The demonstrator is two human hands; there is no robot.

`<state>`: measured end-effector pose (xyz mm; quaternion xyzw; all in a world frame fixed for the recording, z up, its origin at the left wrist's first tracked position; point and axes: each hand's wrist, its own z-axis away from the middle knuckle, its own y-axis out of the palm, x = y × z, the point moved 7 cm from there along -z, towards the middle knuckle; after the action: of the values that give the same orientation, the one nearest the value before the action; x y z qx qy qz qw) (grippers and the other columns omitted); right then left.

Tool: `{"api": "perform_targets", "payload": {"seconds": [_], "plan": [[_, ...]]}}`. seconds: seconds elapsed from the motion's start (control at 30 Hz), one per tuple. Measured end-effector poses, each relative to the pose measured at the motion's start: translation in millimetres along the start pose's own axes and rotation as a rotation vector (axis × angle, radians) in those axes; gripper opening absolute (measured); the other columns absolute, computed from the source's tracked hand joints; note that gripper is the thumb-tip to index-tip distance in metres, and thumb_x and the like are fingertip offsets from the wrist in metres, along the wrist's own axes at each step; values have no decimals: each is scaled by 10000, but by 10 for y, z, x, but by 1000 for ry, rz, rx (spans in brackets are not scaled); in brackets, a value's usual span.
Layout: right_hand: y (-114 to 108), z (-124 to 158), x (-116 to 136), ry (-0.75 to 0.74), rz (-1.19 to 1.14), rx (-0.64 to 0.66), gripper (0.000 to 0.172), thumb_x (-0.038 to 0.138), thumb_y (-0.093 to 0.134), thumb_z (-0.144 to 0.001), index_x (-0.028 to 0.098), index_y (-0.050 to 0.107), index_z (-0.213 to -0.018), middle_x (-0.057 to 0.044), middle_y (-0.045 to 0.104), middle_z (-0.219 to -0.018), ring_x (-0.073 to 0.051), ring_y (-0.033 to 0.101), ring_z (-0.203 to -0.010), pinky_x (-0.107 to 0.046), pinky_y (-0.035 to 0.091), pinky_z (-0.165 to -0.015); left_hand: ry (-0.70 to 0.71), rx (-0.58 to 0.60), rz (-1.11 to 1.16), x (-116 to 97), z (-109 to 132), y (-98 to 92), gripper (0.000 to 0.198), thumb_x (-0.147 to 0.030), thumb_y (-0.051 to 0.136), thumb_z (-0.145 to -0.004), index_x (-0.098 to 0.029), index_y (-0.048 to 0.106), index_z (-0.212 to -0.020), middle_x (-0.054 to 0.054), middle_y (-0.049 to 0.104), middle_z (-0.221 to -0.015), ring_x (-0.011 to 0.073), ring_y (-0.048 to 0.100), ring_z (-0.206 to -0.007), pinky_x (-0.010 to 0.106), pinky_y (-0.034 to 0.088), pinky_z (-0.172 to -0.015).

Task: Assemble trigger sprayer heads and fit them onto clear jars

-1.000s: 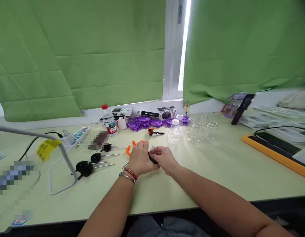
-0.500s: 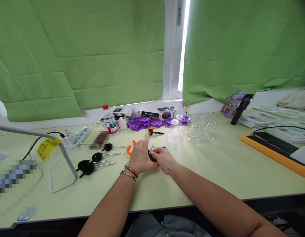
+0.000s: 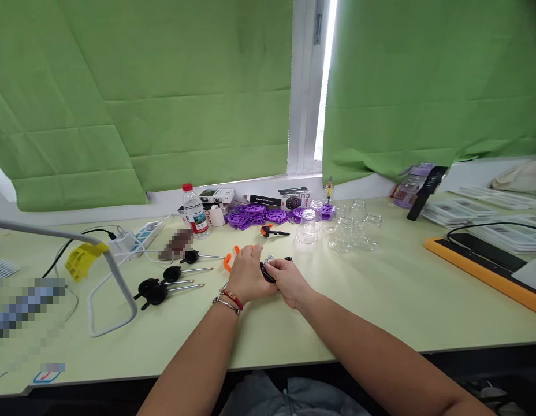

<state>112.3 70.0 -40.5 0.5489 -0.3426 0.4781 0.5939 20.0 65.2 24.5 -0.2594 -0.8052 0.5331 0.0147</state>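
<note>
Both my hands meet over the middle of the pale green table (image 3: 380, 300). My left hand (image 3: 247, 278), with bracelets on its wrist, is closed around a small black tool (image 3: 268, 273) that has thin metal pins sticking up from it. My right hand (image 3: 287, 281) pinches the same black tool from the right side. An orange curved piece (image 3: 228, 261) lies just behind my left hand. Left of my hands lie several black-handled screwdrivers (image 3: 164, 283) on the table.
Purple plastic wheels (image 3: 255, 215), clear glass jars (image 3: 350, 231), a water bottle (image 3: 194, 212) and small boxes (image 3: 289, 199) line the back. A power strip with cables (image 3: 133, 238) and a white wire stand (image 3: 107, 277) are at the left. An orange-edged mat (image 3: 480, 261) lies at the right.
My hands stay together on the black tool, with only small finger shifts. The view has shifted slightly.
</note>
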Motion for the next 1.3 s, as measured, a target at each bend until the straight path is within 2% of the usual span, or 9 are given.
{"api": "perform_targets", "payload": {"seconds": [0.33,0.53,0.73,1.07,1.17,1.3], "plan": [[24,2,-47,26,-62,21,334,433,748,-571,166,563,-650,22,570,-591,-126,517,-606,-258,366,-588,20,-5,8,-5,-3,3,680,-395,658,-528,-175,448,-1137,93,523,-991,277,536,-911,390,437,-798],[26,19,-17,29,-69,58,333,369,807,-517,151,577,-619,23,568,-562,-114,513,-579,-246,355,-560,9,19,42,0,3,5,710,-365,697,-495,-190,452,-1138,88,529,-1001,279,543,-911,391,446,-792],[16,-9,-87,123,-167,48,266,326,786,-598,149,589,-626,-11,608,-606,-137,565,-600,-263,411,-576,6,17,87,5,1,-8,742,-408,727,-484,-198,450,-1139,87,534,-1016,282,545,-926,403,463,-806],[0,22,-51,118,-199,10,251,294,760,-668,170,544,-698,41,567,-564,-108,559,-548,-232,414,-539,-29,23,151,36,4,-30,714,-402,730,-491,-199,452,-1117,78,534,-997,260,537,-912,382,471,-782],[13,19,-29,92,-189,36,252,272,771,-656,170,550,-721,26,599,-599,-114,572,-561,-234,421,-539,-35,32,160,31,8,-35,702,-378,736,-486,-201,456,-1106,74,533,-996,259,538,-911,384,471,-784],[-4,22,-42,119,-194,4,221,275,742,-687,181,547,-732,26,588,-569,-122,575,-532,-227,400,-494,-37,41,179,32,9,-31,729,-398,750,-481,-214,449,-1119,68,534,-1005,265,545,-927,387,472,-787]]}}
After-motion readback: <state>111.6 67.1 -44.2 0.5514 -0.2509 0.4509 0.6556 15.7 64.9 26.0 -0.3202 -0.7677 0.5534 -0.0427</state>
